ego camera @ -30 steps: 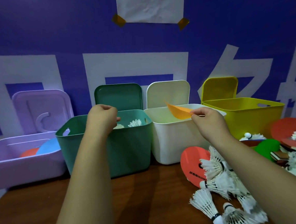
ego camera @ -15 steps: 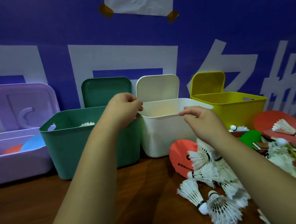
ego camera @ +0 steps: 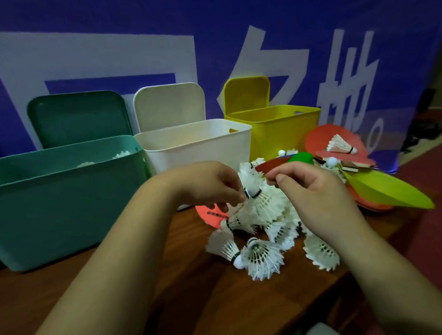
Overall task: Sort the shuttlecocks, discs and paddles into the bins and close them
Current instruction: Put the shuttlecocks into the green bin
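My left hand (ego camera: 210,185) pinches the black-banded base of a white shuttlecock (ego camera: 261,199) on top of the pile of shuttlecocks (ego camera: 260,257) on the wooden table. My right hand (ego camera: 310,190) grips the edge of a dark red disc (ego camera: 272,164) just above that pile. Three open bins stand behind, their lids upright: the green bin (ego camera: 63,201) with some shuttlecocks inside, the white bin (ego camera: 196,148) and the yellow bin (ego camera: 284,128). Another red disc (ego camera: 208,214) lies under the pile.
At the right lie a lime-green disc (ego camera: 385,192), a large red disc (ego camera: 320,136) with a shuttlecock (ego camera: 341,145) on it, a green piece (ego camera: 301,158) and wooden paddles (ego camera: 349,165). The table edge runs close on the right. A blue banner hangs behind the bins.
Both hands came down from the bin rims to the pile. The orange disc has left my right hand, which now holds a red disc. My left hand took a shuttlecock. The view swung right.
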Motion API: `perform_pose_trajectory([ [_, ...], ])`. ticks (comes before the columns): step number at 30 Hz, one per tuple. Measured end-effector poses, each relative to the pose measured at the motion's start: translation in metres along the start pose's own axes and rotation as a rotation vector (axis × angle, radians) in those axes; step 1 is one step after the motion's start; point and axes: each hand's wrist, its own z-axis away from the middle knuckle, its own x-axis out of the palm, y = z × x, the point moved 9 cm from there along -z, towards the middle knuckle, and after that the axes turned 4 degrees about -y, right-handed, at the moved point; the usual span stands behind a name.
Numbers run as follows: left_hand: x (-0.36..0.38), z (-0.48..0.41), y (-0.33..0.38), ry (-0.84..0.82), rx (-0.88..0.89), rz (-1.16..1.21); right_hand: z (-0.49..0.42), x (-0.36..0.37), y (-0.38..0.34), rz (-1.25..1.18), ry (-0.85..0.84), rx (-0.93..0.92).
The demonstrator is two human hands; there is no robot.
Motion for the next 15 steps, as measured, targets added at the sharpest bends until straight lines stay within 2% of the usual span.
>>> perform_pose_trajectory([
  [4,0.039,-0.006,0.009,-0.203,-0.052,-0.165,0.035,-0.009,0.022,0.001,0.004,0.042],
  [9,0.042,-0.006,-0.012,-0.222,-0.235,-0.466,0.069,0.017,0.043,0.219,-0.130,-0.024],
  [12,0.037,-0.004,-0.039,-0.199,-0.388,-0.403,0.079,0.037,0.042,0.448,-0.214,-0.140],
  [15,0.043,-0.003,-0.060,-0.224,-0.486,-0.331,0.080,0.046,0.040,0.555,-0.219,-0.190],
])
